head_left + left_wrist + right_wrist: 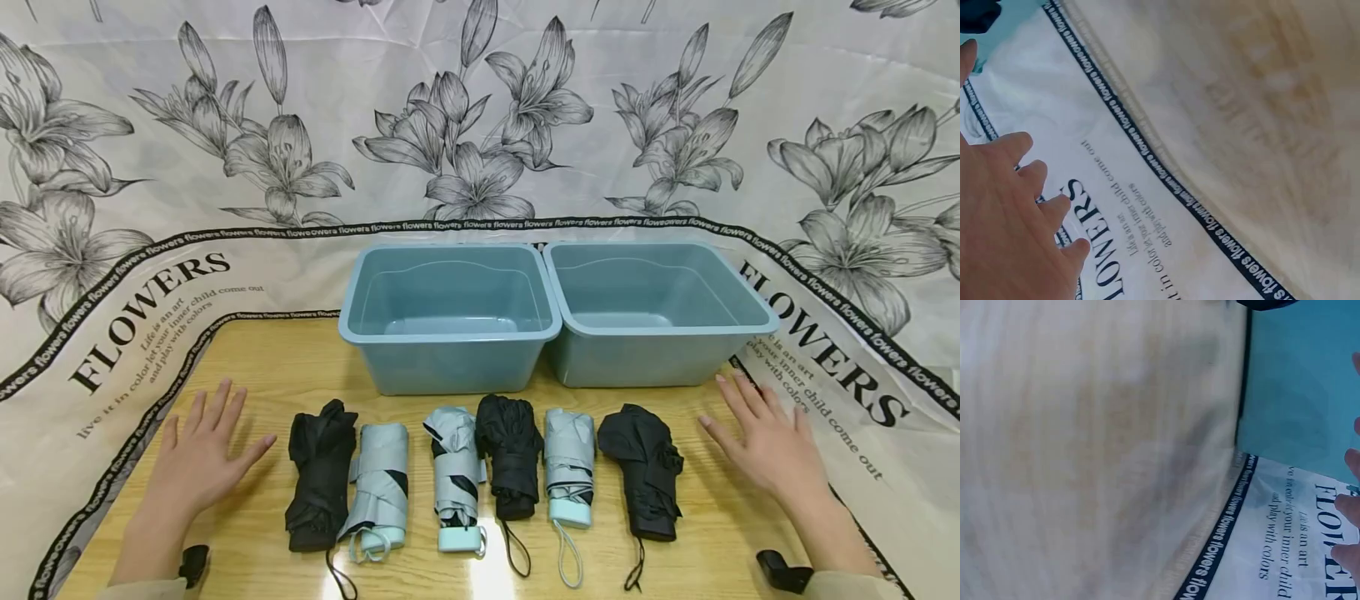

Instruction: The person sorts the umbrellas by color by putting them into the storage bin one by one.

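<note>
Several folded umbrellas lie in a row between the hands in the head view. From the left come a black umbrella (322, 477), a light blue umbrella (382, 479), another light blue umbrella (454, 475), a black umbrella (512, 458), a light blue umbrella (570, 462) and a black umbrella (643, 471). My left hand (198, 454), fingers spread and holding nothing, is left of the row. To the right of it, my right hand (772, 446) also has spread fingers and holds nothing. Parts of both hands show in their wrist views.
Behind the umbrellas stand two blue-grey plastic bins side by side, a left bin (450, 367) and a right bin (637, 367), with nothing inside visible. A white flower-printed cloth (300, 275) hangs behind and spreads over both sides of the wooden table (247, 350).
</note>
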The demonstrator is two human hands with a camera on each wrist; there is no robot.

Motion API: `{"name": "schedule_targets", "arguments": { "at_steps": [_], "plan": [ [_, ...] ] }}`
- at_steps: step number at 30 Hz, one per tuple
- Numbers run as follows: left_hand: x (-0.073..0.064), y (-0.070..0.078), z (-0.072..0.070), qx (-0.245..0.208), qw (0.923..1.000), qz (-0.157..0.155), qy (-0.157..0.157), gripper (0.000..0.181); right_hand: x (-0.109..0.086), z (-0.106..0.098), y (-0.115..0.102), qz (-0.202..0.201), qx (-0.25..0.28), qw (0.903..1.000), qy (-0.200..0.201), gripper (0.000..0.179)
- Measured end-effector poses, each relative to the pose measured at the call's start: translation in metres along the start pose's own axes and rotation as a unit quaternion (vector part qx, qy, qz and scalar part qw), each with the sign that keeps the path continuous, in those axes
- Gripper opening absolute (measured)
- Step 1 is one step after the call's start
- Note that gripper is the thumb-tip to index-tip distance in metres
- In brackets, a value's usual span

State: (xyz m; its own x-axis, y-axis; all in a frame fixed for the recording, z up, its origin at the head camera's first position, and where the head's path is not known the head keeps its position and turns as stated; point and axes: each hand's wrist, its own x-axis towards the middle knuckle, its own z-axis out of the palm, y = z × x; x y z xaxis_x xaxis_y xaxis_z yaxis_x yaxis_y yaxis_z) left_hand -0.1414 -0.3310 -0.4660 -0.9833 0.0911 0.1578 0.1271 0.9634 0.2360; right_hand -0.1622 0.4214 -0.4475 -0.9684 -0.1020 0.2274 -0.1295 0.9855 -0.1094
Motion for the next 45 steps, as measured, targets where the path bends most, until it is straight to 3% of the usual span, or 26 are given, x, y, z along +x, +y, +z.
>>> {"name": "schedule_targets", "arguments": {
  "at_steps": [8,18,30,39,45],
  "plan": [
    [-0.003,0.012,-0.007,-0.014,0.9997,0.011,0.018,0.093,0.008,-0.019,-0.002,-0.002,-0.001,0.9995,0.032,0.078],
    [-0.005,0.042,-0.013,-0.034,0.9985,0.036,0.023,0.093,0.03,-0.047,0.0,0.0,0.014,0.9968,0.078,0.077],
    [0.003,0.077,-0.002,-0.049,0.9955,0.08,-0.012,0.093,0.076,-0.07,0.029,-0.033,0.013,0.9989,0.029,0.077],
    [0.014,0.084,0.007,-0.05,0.9925,0.095,-0.057,0.094,0.102,-0.072,0.047,-0.071,0.05,0.9962,0.004,0.073],
    [0.016,0.084,0.011,-0.042,0.9908,0.104,-0.076,0.098,0.116,-0.074,0.052,-0.074,0.071,0.9945,-0.021,0.073]
  ]
}}
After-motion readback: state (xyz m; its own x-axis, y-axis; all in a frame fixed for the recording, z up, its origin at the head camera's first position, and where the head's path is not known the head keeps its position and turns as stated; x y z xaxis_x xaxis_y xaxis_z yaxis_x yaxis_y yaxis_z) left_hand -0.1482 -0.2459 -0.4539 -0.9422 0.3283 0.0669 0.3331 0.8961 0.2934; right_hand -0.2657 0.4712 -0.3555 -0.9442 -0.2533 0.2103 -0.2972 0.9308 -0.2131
